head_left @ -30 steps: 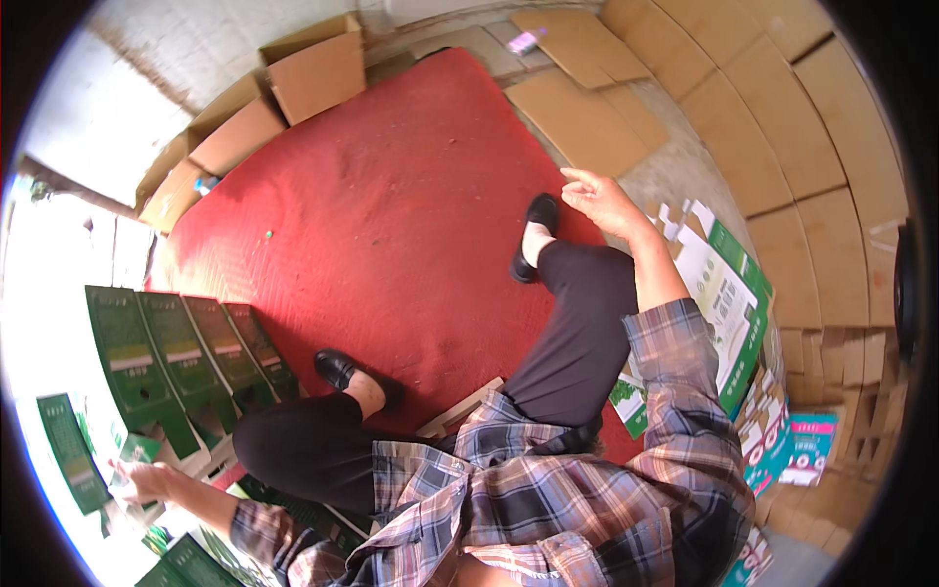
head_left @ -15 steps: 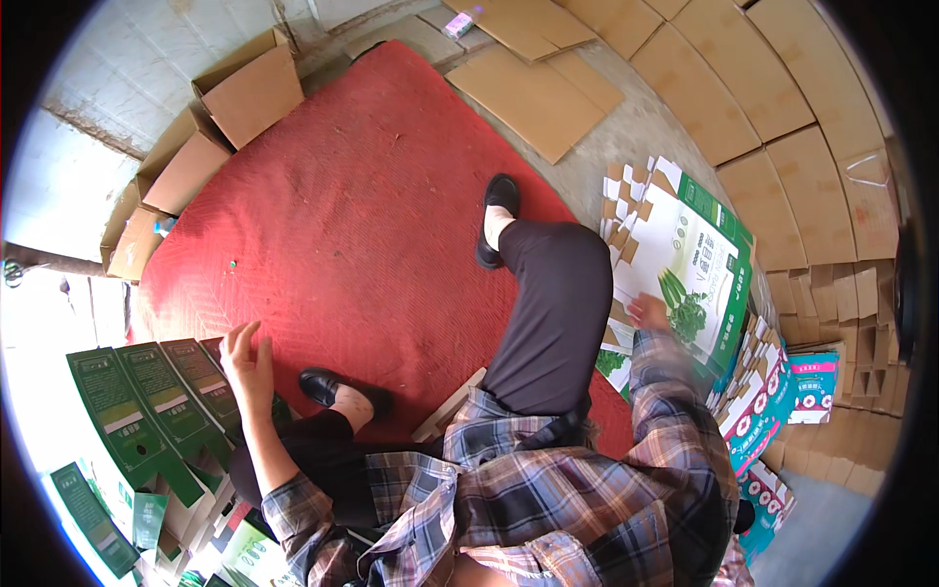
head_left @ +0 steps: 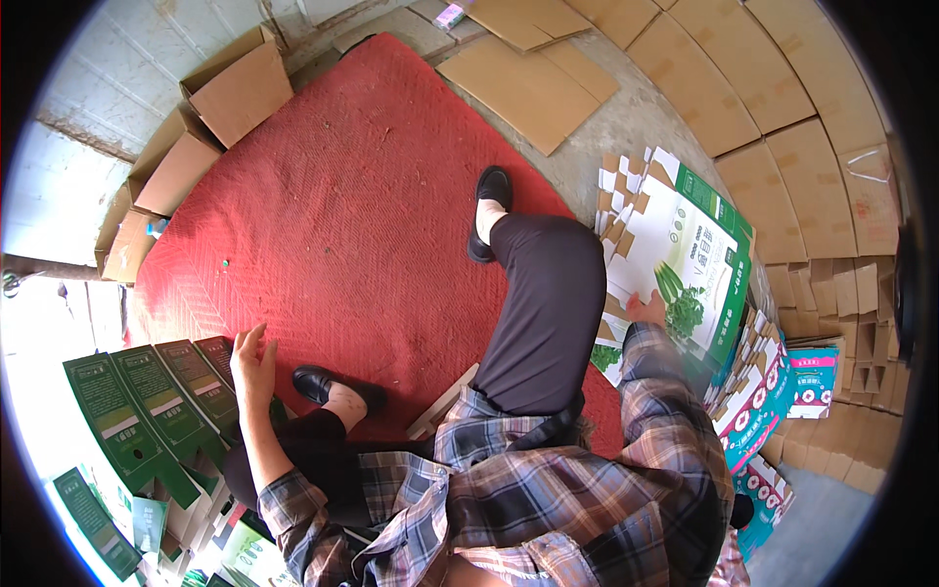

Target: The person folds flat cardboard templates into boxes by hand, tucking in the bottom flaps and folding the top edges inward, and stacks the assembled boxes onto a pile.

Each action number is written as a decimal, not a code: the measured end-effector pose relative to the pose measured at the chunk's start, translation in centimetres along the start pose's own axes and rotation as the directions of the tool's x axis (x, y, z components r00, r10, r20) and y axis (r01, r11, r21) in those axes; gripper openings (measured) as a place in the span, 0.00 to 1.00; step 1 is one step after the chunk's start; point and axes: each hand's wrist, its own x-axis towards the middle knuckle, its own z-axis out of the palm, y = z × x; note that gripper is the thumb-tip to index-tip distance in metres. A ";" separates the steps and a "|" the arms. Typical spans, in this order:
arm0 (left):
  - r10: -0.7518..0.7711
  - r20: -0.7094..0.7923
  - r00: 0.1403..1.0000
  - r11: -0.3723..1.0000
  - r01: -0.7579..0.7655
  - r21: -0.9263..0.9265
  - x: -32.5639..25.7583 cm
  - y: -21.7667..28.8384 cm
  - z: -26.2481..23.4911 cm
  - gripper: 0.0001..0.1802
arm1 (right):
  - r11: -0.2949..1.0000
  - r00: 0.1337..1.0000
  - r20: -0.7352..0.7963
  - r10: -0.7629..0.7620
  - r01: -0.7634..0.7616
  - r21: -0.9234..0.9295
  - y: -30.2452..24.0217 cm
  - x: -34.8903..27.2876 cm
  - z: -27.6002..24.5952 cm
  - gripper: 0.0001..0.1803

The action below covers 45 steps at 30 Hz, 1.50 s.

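My left hand (head_left: pixel 253 364) hovers above the mat beside a row of green printed cartons (head_left: pixel 161 401). Its fingers are stretched out, slightly bent, and hold nothing. On my right side, my right hand (head_left: pixel 647 309) reaches onto a stack of flattened white-and-green cartons (head_left: pixel 712 235) with leafy vegetables printed on them. The fingers of that hand look apart, resting at the top carton's face near its left side. Brown slotted flaps (head_left: pixel 618 210) stick out along the stack's far left edge.
A red mat (head_left: pixel 342 215) covers the floor before me. Open brown boxes (head_left: pixel 240 88) line the back left wall. Flat brown cardboard (head_left: pixel 528 88) lies at the back. Brown cartons (head_left: pixel 743 88) are piled along the right, with teal-and-pink flattened cartons (head_left: pixel 758 411) nearer me.
My right hand has shifted slightly on the flattened carton, and its sleeve is less blurred. The left hand stays nearly in place. The whole view has shifted a little.
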 end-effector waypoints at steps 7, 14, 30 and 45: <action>0.062 -0.041 0.997 0.998 -0.061 0.033 -0.2 -1.8 -0.1 0.19 | 0.988 0.990 0.050 -0.134 0.137 -0.070 -0.4 -1.3 1.4 0.21; 0.000 0.002 1.000 1.000 0.000 -0.013 -0.2 -0.7 -0.1 0.21 | 0.942 0.923 0.185 -0.336 0.333 0.048 -3.2 -0.5 3.4 0.19; 0.035 -0.042 0.998 0.999 -0.036 -0.033 -0.6 -0.6 -1.0 0.24 | 0.927 0.837 0.481 -0.262 0.356 -0.114 -3.7 -13.9 19.2 0.17; -0.191 -0.408 0.893 0.683 -0.178 -0.709 0.0 0.2 -3.1 0.34 | 0.622 0.347 0.720 0.601 0.362 -0.694 11.1 -30.8 30.8 0.18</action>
